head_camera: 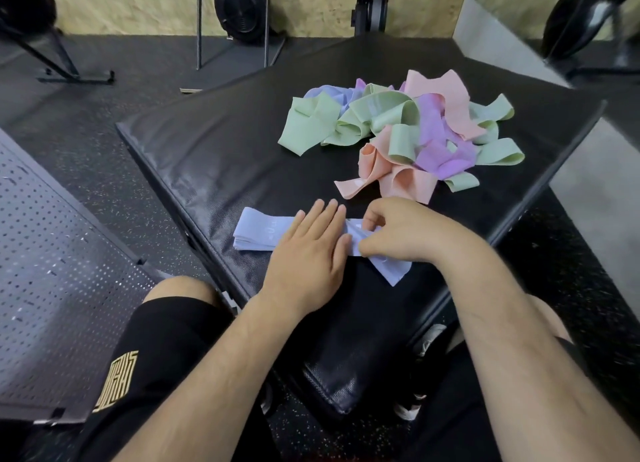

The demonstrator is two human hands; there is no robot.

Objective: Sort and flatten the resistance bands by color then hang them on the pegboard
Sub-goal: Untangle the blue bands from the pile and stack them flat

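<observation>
A light blue resistance band (263, 232) lies flat on the black padded mat (207, 156) near its front edge. My left hand (311, 250) presses flat on the band's middle, fingers spread. My right hand (394, 229) pinches the band's right end, where a loose corner (391, 271) sticks out below the hand. Behind them sits a tangled pile of bands (405, 132) in green, peach, purple and light blue. The black perforated pegboard (59, 288) lies flat on the floor at the left.
My knees in black shorts (152, 350) frame the mat's near corner. Black gym machine frames (69, 66) and fan wheels (240, 8) stand along the back wall. A grey wall (595, 202) borders the right side.
</observation>
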